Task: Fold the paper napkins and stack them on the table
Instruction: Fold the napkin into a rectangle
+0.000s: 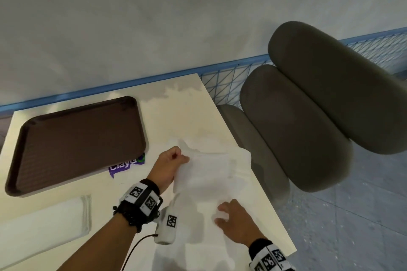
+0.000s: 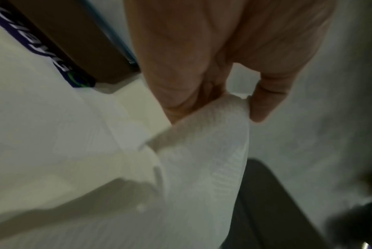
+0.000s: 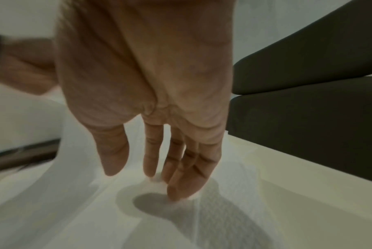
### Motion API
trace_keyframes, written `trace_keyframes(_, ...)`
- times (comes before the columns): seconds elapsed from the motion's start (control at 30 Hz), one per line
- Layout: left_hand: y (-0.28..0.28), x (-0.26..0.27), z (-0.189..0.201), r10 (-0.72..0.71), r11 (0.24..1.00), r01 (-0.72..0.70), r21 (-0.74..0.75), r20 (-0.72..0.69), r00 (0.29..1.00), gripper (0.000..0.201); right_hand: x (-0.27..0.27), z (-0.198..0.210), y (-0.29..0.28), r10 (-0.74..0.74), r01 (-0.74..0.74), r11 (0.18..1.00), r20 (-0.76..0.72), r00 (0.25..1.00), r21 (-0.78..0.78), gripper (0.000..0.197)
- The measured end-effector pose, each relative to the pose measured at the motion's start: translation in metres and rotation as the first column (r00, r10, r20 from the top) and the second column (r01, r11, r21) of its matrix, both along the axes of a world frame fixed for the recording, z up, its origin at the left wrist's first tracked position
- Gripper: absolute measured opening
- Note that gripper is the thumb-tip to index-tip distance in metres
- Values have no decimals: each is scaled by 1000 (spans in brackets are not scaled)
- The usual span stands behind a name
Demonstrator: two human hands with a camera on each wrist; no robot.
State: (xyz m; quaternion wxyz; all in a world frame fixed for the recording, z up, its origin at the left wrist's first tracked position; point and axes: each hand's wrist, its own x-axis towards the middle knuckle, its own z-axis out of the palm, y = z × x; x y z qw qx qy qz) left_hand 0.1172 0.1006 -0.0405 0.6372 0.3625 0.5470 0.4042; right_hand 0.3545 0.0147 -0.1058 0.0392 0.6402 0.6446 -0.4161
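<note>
the left hand (image 1: pixel 170 166) had a corner of the white paper napkin (image 1: pixel 211 180) pinched between thumb and curled fingers (image 2: pixel 263 102), lifting that edge off the table (image 1: pixel 193 112). the right hand (image 1: pixel 236 220) was spread out, fingers (image 3: pixel 181 182) straight with the tips pressing down on the near part of the same napkin, holding it flat near the table's right edge. a folded napkin stack (image 1: pixel 44 224) sat at the near left of the table, well apart from the hands. a brown tray (image 1: pixel 74 143) lay at the far left, and a purple sticker (image 1: pixel 126 166) poked out from under its near corner, white letters reading something like "clayg", the rest hidden by the tray. both wrists wore bands with black and white square marker tags (image 1: pixel 143 198). a dark grey padded chair (image 1: pixel 319 105) stood just beside the table on the right.
</note>
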Motion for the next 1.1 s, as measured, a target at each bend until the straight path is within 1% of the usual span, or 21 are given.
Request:
trace_keyframes(0.03,-4,-11,14,15,1000,-12,-29,107,994,30,-1,4,4,-50,51,998,-40,998,27,32)
trace_keyframes(0.07,-9,-23,27,26,999,-19,-41,188,982,32,-2,13,9,-145,154,986,-115,983,66,26)
trace_keyframes(0.1,-15,-34,39,27,999,-18,-40,238,971,36,-5,25,14,-255,282,954,-221,941,104,25)
trace_keyframes(0.13,-21,-45,53,14,1000,-8,-22,266,964,35,-9,41,19,-343,401,909,-346,873,111,28)
trace_keyframes(0.17,-29,-55,65,0,1000,0,0,284,959,32,-16,61,23,-391,485,870,-476,787,87,36)
trace_keyframes(0.2,-37,-66,77,-24,999,16,29,298,954,31,-24,79,25,-401,513,858,-585,706,31,47)
trace_keyframes(0.23,-45,-76,86,-31,999,18,45,297,955,34,-35,95,27,-390,500,865,-692,608,-47,60)
trace_keyframes(0.27,-53,-86,93,-35,998,20,58,279,960,39,-45,108,27,-404,469,872,-751,523,-142,74)
trace_keyframes(0.3,-60,-97,100,-29,998,14,63,254,967,45,-57,119,27,-428,437,871,-783,452,-224,82)
trace_keyframes(0.33,-69,-107,105,-37,997,19,79,224,974,47,-68,130,25,-430,400,878,-801,416,-263,80)
trace_keyframes(0.4,-85,-128,113,-48,993,30,117,159,986,52,-90,152,21,-343,322,922,-845,411,-218,58)
trace_keyframes(0.5,-107,-158,123,-19,993,8,118,92,996,66,-119,178,16,-254,262,951,-895,366,-163,37)
trace_keyframes(0.53,-114,-166,126,-14,992,5,125,68,998,66,-126,181,15,-227,249,959,-899,374,-139,32)
trace_keyframes(0.6,-126,-179,130,-19,990,12,139,52,998,64,-142,185,13,-168,242,968,-879,447,-62,23)
trace_keyframes(0.67,-136,-187,132,19,991,-37,131,136,990,72,-154,189,11,-132,236,972,-862,490,-15,20)
trace_keyframes(0.73,-143,-194,133,121,984,-150,96,256,959,86,-162,192,8,-98,208,978,-856,507,12,23)
trace_keyframes(0.77,-146,-198,134,162,976,-196,91,293,942,89,-164,193,7,-84,181,983,-854,513,12,25)
trace_keyframes(0.83,-151,-205,140,178,972,-213,98,284,942,85,-166,192,3,-71,112,994,-870,489,-19,38)
trace_keyframes(0.9,-155,-210,145,151,978,-180,109,227,962,75,-171,193,0,-88,115,993,-882,462,-39,44)
trace_keyframes(1.0,-162,-215,145,122,986,-143,86,216,969,59,-178,198,-2,-99,226,974,-888,449,6,23)
trace_keyframes(1.1,-167,-218,146,86,995,-95,41,187,979,53,-182,205,-5,-52,209,976,-871,488,59,15)
